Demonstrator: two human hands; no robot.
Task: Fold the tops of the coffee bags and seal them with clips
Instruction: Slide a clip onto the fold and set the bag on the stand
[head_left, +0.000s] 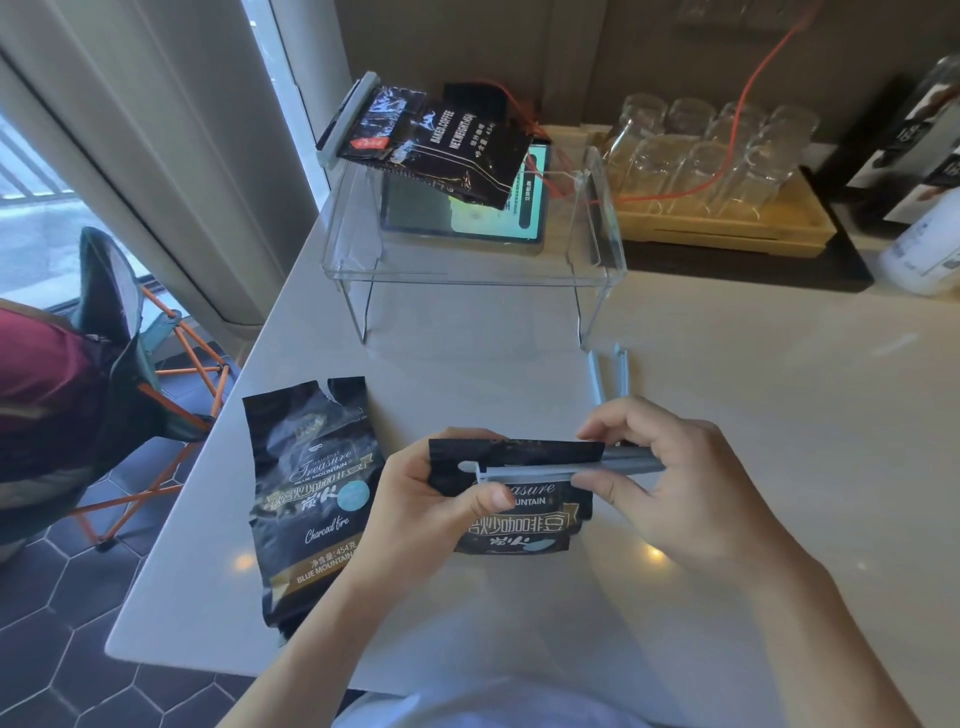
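Observation:
I hold a black coffee bag upright in front of me, its top folded down. My left hand grips the bag's left side, thumb on its front. My right hand pinches a long grey clip that lies across the folded top. A second black coffee bag lies flat on the white counter to the left, its torn top open. A third black bag with a grey clip on its end rests on the clear acrylic shelf. Another grey clip lies on the counter.
A tablet sits on the acrylic shelf under the clipped bag. A wooden tray of clear glasses stands at the back right, with a red cable over it. A white bottle is far right. A folding chair stands left of the counter edge.

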